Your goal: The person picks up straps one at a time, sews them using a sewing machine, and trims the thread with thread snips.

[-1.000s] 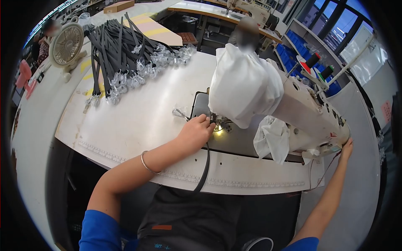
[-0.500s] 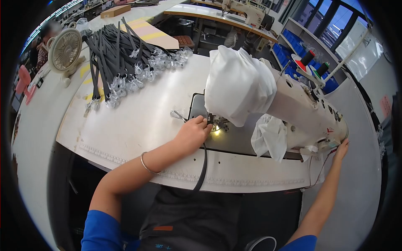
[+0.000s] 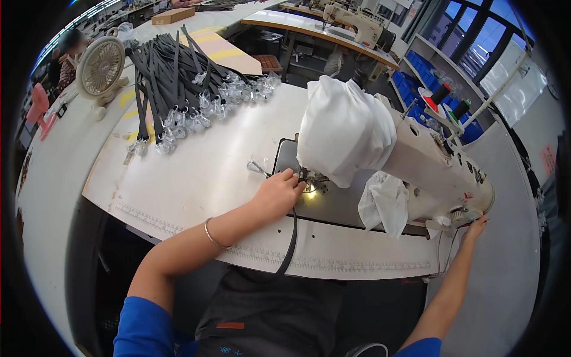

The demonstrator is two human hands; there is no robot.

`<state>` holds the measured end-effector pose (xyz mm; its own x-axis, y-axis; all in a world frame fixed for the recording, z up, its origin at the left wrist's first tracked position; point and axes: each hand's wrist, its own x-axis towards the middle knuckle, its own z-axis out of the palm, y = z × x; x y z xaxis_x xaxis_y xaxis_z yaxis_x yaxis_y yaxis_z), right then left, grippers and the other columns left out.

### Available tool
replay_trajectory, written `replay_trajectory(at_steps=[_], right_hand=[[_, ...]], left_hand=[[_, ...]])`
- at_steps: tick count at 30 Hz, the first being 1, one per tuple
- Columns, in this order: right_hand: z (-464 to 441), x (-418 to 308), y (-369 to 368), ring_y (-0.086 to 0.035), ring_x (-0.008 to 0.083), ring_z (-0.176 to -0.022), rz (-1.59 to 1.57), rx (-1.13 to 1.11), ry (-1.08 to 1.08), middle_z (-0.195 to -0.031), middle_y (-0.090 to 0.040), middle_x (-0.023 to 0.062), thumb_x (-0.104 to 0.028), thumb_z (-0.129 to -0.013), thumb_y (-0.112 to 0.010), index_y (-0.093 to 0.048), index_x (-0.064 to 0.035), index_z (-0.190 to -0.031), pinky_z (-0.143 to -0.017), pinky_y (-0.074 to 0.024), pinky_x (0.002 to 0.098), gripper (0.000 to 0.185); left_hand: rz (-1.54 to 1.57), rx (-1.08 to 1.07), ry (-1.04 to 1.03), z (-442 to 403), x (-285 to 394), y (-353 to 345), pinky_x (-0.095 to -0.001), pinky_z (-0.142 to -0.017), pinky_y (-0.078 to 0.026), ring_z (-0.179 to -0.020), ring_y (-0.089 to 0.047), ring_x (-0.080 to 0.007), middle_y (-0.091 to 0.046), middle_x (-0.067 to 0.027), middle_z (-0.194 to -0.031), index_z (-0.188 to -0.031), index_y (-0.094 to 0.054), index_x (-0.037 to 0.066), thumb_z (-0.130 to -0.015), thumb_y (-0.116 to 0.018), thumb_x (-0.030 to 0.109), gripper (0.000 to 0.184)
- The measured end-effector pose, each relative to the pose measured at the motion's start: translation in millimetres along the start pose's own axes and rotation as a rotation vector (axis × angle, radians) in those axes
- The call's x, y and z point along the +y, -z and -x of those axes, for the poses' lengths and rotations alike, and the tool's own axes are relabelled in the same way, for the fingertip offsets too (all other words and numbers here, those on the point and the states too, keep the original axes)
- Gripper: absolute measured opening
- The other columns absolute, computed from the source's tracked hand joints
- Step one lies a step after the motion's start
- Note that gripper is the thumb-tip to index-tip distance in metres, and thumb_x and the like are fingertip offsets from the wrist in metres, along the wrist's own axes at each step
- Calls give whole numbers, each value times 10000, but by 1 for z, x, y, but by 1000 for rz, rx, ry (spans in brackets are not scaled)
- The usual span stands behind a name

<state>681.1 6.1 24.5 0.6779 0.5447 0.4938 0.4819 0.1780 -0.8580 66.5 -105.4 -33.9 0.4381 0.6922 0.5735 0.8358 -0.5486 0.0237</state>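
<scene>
My left hand (image 3: 278, 195) is closed on a black strap (image 3: 290, 245) beside the lit needle area of the sewing machine (image 3: 437, 157). The strap hangs from my fingers over the table's front edge. A clear plastic-wrapped clip (image 3: 257, 168) lies just left of that hand. White cloth (image 3: 345, 131) covers the machine's head, and another white cloth (image 3: 385, 203) hangs under its arm. At the machine's right end, my right hand (image 3: 474, 228) is below the handwheel side; its fingers are partly hidden, and whether it holds anything is unclear.
A pile of black straps (image 3: 172, 77) with plastic-wrapped ends lies at the table's back left, near a fan (image 3: 101, 66). Thread spools (image 3: 439, 94) stand behind the machine. A person (image 3: 68, 62) sits at the far left. Another sewing machine (image 3: 357, 25) stands at the back.
My right hand has moved down and slightly left from the machine's right end. My left hand stays by the needle area with the strap. The camera view has shifted slightly.
</scene>
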Motion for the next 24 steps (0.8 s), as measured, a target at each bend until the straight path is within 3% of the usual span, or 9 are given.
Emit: replay_trajectory(at_steps=[6,8,9,11,15,21,23,24], right_hand=[[-18,10,-3,-553,264,-951,-279,-33,-127,-1076,-563,146,-437,-959,-309,-484,42,-1142,-822,-425,370,541],[-63,27,13,-562,305,-939,269,-26,212,-1062,-575,173,-431,-954,-314,-509,44,-1107,-812,-430,393,537],[-71,14,12,-562,305,-939,267,-26,211,-1062,-575,173,-431,-954,-314,-509,44,-1107,-812,-430,393,537],[-94,-24,14,-562,335,-942,642,-210,178,-1048,-586,197,-433,-948,-318,-529,56,-1076,-816,-423,403,548],[-91,-50,7,-562,342,-946,662,-260,40,-1041,-593,208,-442,-946,-313,-534,62,-1074,-830,-418,400,565],[-41,-6,8,-550,307,-997,385,-69,205,-1098,-573,191,-478,-936,-336,-508,51,-1127,-866,-417,387,588],[-3,-9,-8,-537,248,-1019,-225,-57,-53,-1141,-545,144,-456,-947,-333,-464,25,-1182,-859,-432,330,550],[2,-7,-12,-537,248,-1019,-235,-62,-57,-1141,-545,144,-456,-947,-333,-464,25,-1182,-859,-432,330,550]], left_hand=[[34,4,3,1,-5,9,-294,-700,-469,-785,-515,-215,-556,-64,-805,-941,-620,11,-644,-592,53,302],[38,-43,-11,1,-12,12,-297,-692,-472,-793,-517,-216,-546,-60,-787,-916,-624,19,-630,-590,47,289],[-13,-49,9,1,-20,12,-293,-685,-476,-801,-526,-210,-547,-55,-774,-836,-614,31,-661,-572,66,183],[-80,-52,81,-8,-35,14,-304,-656,-491,-808,-550,-207,-554,-52,-770,-728,-586,47,-692,-554,85,61],[-105,-20,214,-30,-60,-4,-318,-628,-503,-837,-549,-206,-546,-44,-789,-769,-608,80,-714,-559,114,81],[-122,-21,209,-38,-64,-11,-312,-622,-502,-869,-539,-197,-541,-35,-837,-840,-630,111,-746,-549,130,125],[-104,-69,201,-37,-69,-15,-313,-633,-500,-874,-537,-200,-537,-42,-874,-934,-617,113,-757,-540,140,195],[-116,-70,204,-34,-73,-16,-313,-633,-500,-874,-537,-200,-537,-42,-874,-934,-617,113,-757,-540,140,195]])
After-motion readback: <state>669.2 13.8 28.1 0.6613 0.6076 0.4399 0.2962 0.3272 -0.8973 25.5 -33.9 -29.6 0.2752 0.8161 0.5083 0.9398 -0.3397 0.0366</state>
